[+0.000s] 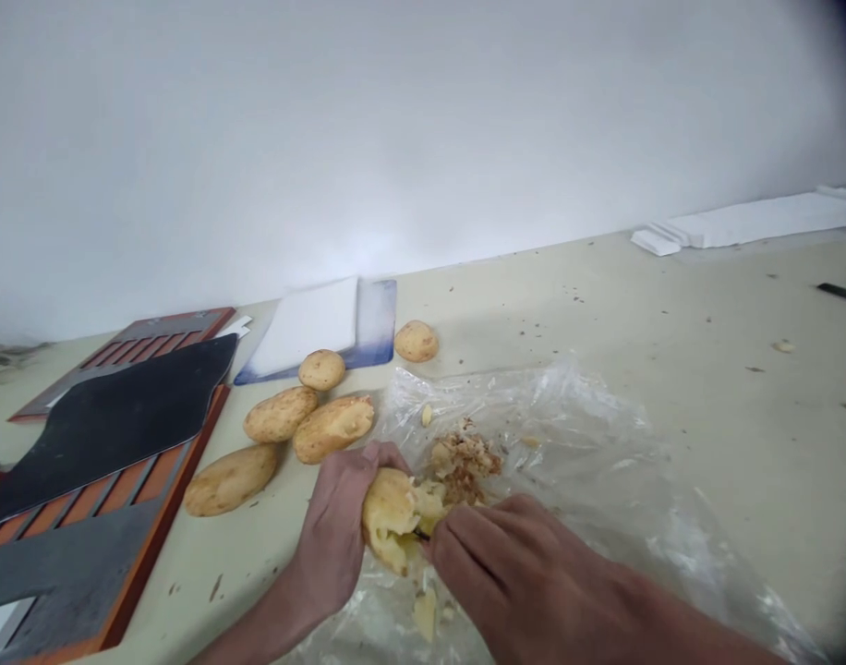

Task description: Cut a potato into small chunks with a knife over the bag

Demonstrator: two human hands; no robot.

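My left hand [332, 526] cups a partly peeled potato [388, 517] above a crumpled clear plastic bag [554, 434]. My right hand [499, 563] closes over a small dark-tipped blade [421, 534] pressed against the potato, and most of the tool is hidden by my fingers. Brown peelings [463, 465] lie in a heap on the bag just beyond the potato. Several unpeeled potatoes [280, 415] sit left of my hands, with a lone one [416, 341] further back.
Left of the potatoes lie orange-framed slatted boards with dark sheets [104, 434]. A white cutting board [302, 328] rests on a blue-edged mat. White foam pieces [755, 220] lie along the wall, and a dark strip [842, 294] lies at the right edge of the scrap-flecked beige table [672, 314].
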